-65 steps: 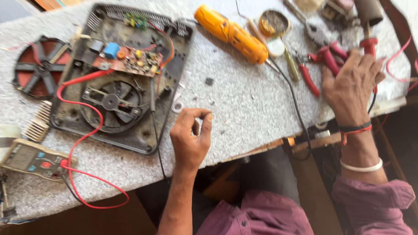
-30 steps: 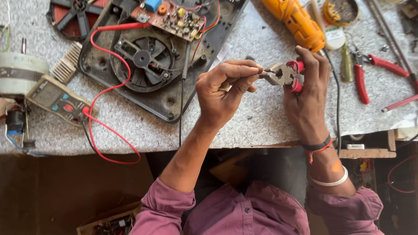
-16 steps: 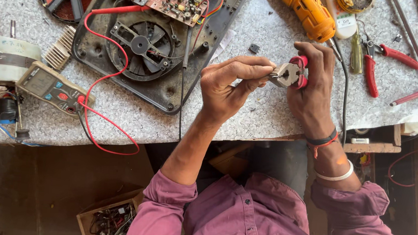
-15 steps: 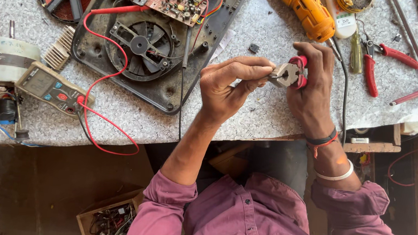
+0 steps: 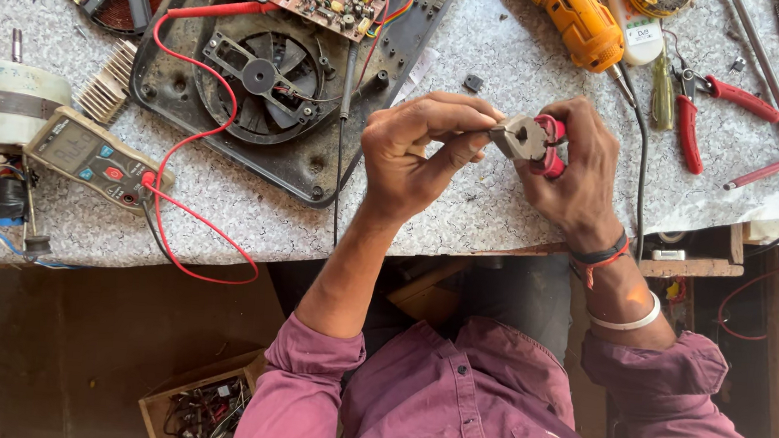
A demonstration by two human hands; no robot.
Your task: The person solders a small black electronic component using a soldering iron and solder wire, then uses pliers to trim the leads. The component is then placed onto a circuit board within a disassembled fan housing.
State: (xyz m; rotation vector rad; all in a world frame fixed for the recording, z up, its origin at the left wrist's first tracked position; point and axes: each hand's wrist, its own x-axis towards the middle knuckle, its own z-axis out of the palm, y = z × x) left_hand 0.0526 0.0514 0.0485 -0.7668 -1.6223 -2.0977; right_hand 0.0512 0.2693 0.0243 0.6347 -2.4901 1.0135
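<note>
While the right hand (image 5: 579, 164) gripped red-handled pliers (image 5: 533, 142) above the table (image 5: 501, 218) edge, the left hand (image 5: 413, 151) pinched something too small to identify at their tip, near the opened cooker base (image 5: 320, 158) and the multimeter (image 5: 89, 154).

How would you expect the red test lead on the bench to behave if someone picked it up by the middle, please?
The red test lead would probably sag and trail, since it lies in loose curves. It looks thin, so likely light. One end plugs into the multimeter, which might get dragged along the speckled benchtop.
</note>
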